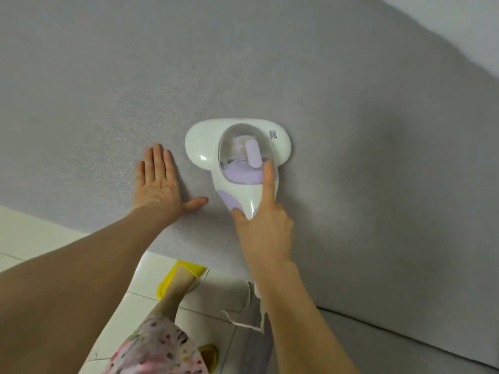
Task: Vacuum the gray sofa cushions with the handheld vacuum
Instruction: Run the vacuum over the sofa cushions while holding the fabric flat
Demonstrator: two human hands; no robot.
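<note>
while the left hand (158, 182) lies flat on the gray sofa cushion (113, 85) with its fingers spread straight and the thumb out to the side, gripping nothing, the right hand (266, 225) is wrapped around the handle of the white and lilac handheld vacuum (239, 155). its index finger (268, 182) stretches forward along the body, up beside the clear dust cup (244, 149), and the thumb presses the lilac panel on the handle. the vacuum's wide head sits flat against the cushion fabric, just right of the open hand. below the cushion edge are white floor tiles (151, 271), a foot in a yellow slipper (178, 276), and a white power cord (243, 311) trailing down from the handle.
</note>
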